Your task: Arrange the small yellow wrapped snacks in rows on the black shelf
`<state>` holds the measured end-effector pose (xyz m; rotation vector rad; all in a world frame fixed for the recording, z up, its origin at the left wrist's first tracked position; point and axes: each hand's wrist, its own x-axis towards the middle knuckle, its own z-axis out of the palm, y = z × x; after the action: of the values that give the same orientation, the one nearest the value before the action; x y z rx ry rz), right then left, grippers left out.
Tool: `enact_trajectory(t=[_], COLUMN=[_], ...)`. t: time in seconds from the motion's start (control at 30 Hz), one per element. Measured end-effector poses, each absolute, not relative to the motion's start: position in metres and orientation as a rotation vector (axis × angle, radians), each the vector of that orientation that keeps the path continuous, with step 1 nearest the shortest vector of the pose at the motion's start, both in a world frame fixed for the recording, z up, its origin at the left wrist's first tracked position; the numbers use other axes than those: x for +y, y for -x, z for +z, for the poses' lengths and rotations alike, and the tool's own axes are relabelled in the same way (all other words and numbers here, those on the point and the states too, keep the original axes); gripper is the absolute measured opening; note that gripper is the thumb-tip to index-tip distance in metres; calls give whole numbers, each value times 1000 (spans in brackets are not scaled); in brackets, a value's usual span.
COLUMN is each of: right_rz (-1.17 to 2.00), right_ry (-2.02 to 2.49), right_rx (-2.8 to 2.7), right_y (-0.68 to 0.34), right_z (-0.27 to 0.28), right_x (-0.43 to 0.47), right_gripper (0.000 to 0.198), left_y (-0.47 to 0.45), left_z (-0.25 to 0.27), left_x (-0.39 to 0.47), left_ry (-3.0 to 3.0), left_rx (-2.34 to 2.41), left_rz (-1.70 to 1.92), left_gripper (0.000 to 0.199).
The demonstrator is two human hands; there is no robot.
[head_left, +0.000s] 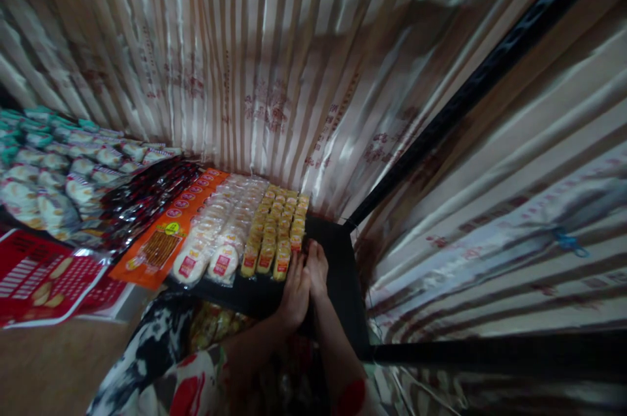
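- Yellow oblong snacks in clear plastic wrap with red labels (274, 226) stand in close rows just left of and ahead of our hands, at the near right of the goods.
- Our left hand (295, 290) lies against the rows' right side, fingers straight and together; whether it presses or only brushes them, we cannot tell.
- Our right hand (318, 269) lies flat alongside the left, touching it, fingers extended; we see nothing held in either.
- To square the rows well, we would best push with flat palms, lightly and evenly, since wrapped pieces probably slip and topple if poked by fingertips.
- Lengthwise, the rows run away from us, leaning slightly right; the front pieces' long axes follow that line, label ends towards us.
- Under our hands and to their right spreads a matte black flat shelf (337, 266).
- Left of the yellow rows are white round snacks in clear wrap (220, 226), then a bright orange printed packet (171, 230).
- Ahead hangs a pale, pleated, shiny curtain (264, 76).
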<state>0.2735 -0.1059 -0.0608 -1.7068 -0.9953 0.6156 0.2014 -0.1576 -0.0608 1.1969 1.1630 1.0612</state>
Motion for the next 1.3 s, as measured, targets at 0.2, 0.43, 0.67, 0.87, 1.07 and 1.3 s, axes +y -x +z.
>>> enact_trajectory(t=[0.2, 0.43, 0.67, 0.87, 1.07, 1.3], right_rz=[701, 742, 1074, 955, 962, 1243], right_ry=[1588, 1695, 1960, 1998, 1997, 1690], right_rx=[-822, -1065, -1652, -1922, -1844, -1169], right_y=[-244, -199, -171, -162, -167, -167], right_z=[-65, -87, -143, -160, -161, -139], right_x=[-177, -268, -302, -311, -313, -307], right_gripper=[47, 35, 32, 37, 35, 38], left_y=[-167, -89, -24, -16, -20, -16], left_z=[-58, -84, -128, -141, -143, -129], left_x=[-210, -285, -295, -298, -297, -299], left_ry=[-1423, -1690, -1981, -2128, -2140, -2215], left_rx=[1186, 1204, 1598, 1615, 1626, 1439], left_rz=[1026, 910, 325, -21, 90, 568], left_gripper=[41, 34, 35, 48, 37, 33])
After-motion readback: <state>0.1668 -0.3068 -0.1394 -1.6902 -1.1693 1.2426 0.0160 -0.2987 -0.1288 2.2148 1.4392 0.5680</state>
